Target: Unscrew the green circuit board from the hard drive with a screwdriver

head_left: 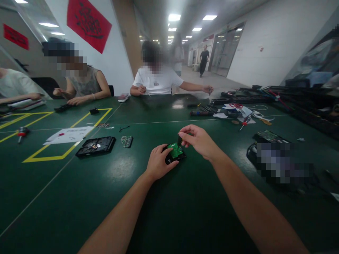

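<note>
A green circuit board in a small black frame lies flat on the table in front of me. My left hand grips it from the left, with fingers over the far edge and the thumb along the near edge. My right hand is above its right side, fingers pinched round the dark handle of a small screwdriver. The screwdriver stands nearly upright, its thin tip down at the board; whether the tip sits in a screw is too small to tell.
Left on the green table are an open black casing, a small circuit board, white paper and a red-black screwdriver. Tools and cables lie back right, dark equipment nearer. Other people sit across the table.
</note>
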### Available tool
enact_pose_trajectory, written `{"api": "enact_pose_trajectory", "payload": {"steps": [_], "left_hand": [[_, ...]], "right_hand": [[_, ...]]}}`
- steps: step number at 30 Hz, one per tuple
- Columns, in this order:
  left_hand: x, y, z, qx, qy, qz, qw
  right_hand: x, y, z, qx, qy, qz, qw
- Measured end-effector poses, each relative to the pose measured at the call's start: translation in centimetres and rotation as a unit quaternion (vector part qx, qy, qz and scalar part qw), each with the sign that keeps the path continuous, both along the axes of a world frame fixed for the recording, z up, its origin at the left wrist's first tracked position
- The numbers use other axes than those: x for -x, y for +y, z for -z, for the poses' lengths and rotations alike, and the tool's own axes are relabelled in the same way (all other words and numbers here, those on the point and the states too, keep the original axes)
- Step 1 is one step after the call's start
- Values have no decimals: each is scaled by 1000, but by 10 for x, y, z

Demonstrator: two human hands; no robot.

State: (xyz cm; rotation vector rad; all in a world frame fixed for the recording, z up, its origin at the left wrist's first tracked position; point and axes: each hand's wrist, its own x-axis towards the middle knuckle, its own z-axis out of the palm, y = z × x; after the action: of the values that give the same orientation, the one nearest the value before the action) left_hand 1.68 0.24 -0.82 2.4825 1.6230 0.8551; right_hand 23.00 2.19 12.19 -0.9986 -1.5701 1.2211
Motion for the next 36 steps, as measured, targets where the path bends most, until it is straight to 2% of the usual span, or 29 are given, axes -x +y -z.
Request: {"api": "enact_pose_trajectory", "payload": {"steps": [5, 12, 22, 30, 36], "left_hand": [[1, 2, 2, -1, 0, 8, 1000], [2, 4, 6, -9, 0, 4, 1000], [0, 1, 1, -3, 0, 4, 1000], [1, 1, 2, -7, -5, 7, 1000], [0, 1, 1, -6, -3, 5, 1000]], "right_hand": [[-4, 5, 2, 7, 2, -1, 1000], [0, 4, 3, 60, 45, -16, 997], [1, 5, 8, -2, -9, 29, 1000], [4, 6, 7, 63, 73, -16, 995], [5, 8, 10, 28, 35, -2, 999]]}}
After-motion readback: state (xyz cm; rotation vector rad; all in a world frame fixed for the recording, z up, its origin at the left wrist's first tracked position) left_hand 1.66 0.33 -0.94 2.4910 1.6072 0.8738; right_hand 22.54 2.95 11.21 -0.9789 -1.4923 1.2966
